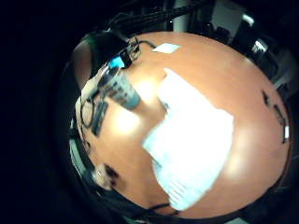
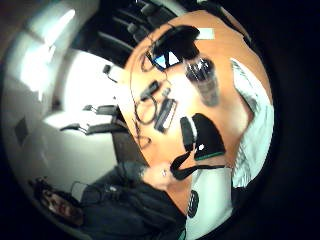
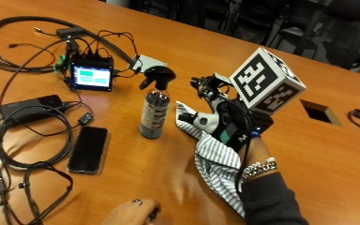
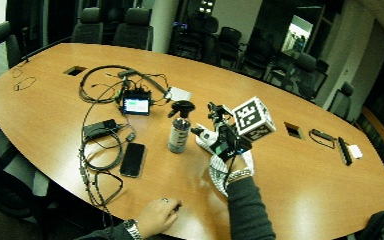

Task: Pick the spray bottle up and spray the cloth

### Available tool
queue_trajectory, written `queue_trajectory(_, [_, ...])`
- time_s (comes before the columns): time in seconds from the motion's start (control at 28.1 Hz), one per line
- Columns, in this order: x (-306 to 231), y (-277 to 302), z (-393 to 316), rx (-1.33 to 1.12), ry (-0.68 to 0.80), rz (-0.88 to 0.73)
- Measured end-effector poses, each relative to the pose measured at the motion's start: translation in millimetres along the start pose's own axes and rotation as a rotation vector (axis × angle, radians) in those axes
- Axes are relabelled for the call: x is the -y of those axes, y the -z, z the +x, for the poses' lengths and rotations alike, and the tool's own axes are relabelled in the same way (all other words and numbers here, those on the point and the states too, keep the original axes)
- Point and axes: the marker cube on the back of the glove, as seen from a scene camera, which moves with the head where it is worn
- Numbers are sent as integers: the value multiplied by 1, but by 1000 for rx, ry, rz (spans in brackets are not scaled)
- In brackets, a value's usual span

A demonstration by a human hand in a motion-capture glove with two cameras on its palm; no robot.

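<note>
— Spray bottle [image 3: 155, 108] and cloth [image 3: 218, 165]: how far am I with them?

— Almost nothing is done, in my judgement. On the table [image 3: 330, 154] the cloth is the bigger thing; it lies flat, partly under my right hand [image 3: 230, 123], and it reaches back toward my sleeve. The bottle stands upright just beside the edge of the cloth, with nothing touching it. So the picking up is left, and the spraying as well.

— And my grip?

— My hand hovers over the cloth, near the bottle but apart from it. The glove hardware covers my fingers, so I cannot tell if they are spread or curled. They hold nothing that I can see.

— How do the two things look?

— The cloth is pale with thin dark stripes, and it has some folds at the end nearest the bottle. From my palm it shows as a wide bright sheet [image 1: 191, 140]. The bottle is slim, with a clear body, a label with print around the middle, and a black trigger head [image 3: 160, 73] on top. The nozzle seems to point away from the cloth, so I think I must turn it before spraying.
</note>
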Motion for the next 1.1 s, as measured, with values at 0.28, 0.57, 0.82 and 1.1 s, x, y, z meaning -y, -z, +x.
queue_trajectory(0.28, [-70, 37, -24, -229, 87, -162])
queue_trajectory(0.57, [-121, 31, -10, -275, 33, -212])
queue_trajectory(0.82, [-132, 28, 12, -386, -83, -245])
queue_trajectory(1.1, [-119, 32, 14, -433, -68, -271])
